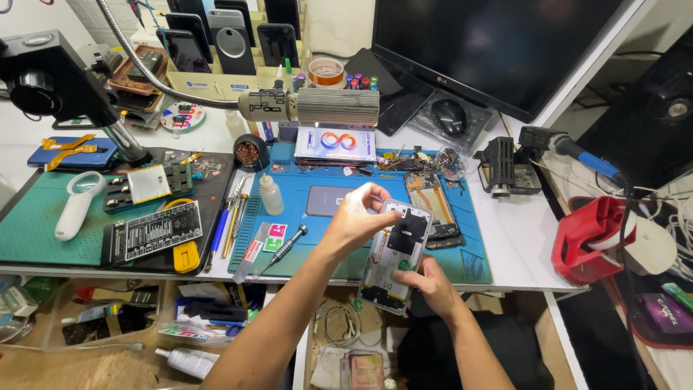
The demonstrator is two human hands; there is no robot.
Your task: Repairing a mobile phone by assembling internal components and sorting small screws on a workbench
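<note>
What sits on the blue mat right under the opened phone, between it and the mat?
A second opened phone and a dark grey panel lie on the blue mat beneath the opened phone held by both hands.

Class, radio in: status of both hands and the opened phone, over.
Left hand pinching the opened phone at its top edge. Right hand gripping its lower side. Phone held above the blue mat; nothing in the way.

Your white bench (520, 231) carries a blue mat (339, 238) at centre and a green mat (36, 231) at left. Directly on the bench: monitor (491, 43), mouse (449, 115), red holder (588, 242) at right, tape roll (326, 72), blue phone (68, 154) far left.
</note>
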